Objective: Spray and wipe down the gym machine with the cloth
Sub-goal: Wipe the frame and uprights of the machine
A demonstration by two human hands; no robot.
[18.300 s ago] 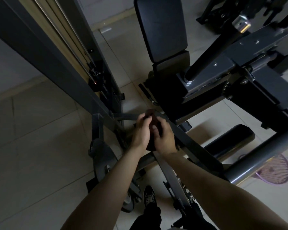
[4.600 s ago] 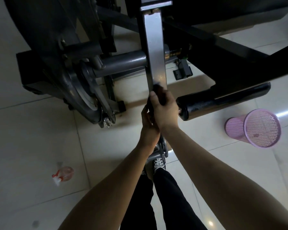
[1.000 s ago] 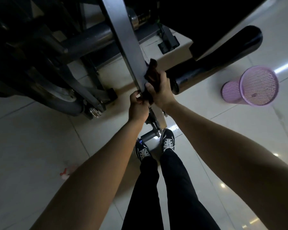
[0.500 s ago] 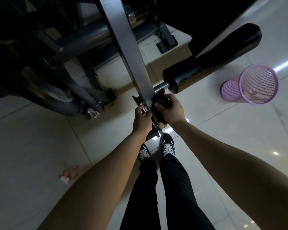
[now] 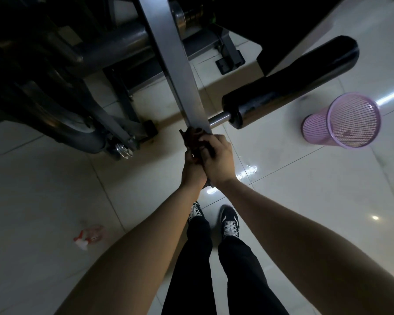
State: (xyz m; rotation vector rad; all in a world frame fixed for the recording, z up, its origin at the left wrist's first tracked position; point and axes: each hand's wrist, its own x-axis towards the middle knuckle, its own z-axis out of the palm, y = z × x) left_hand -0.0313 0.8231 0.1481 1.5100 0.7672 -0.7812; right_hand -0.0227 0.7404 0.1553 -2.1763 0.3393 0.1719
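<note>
A flat grey metal bar [image 5: 175, 64] of the gym machine slants down from the top toward me. A dark cloth [image 5: 192, 138] is wrapped round the bar's lower end. My left hand [image 5: 192, 169] grips the cloth from the left side and my right hand [image 5: 217, 160] grips it from the right, the two hands pressed together. The bar's tip is hidden under my hands. A spray bottle [image 5: 89, 235] with a red and white head lies on the floor at the lower left, away from both hands.
A black padded roller [image 5: 289, 85] on a steel pin juts right from the bar. A pink mesh bin [image 5: 344, 121] lies tipped on the tiles at right. Dark frame tubes and a wheel [image 5: 121, 148] fill the upper left. My feet [image 5: 214, 221] stand just below my hands.
Both hands have slid the cloth down the bar toward its lower end, past the roller's pin. The view has tilted a little with them.
</note>
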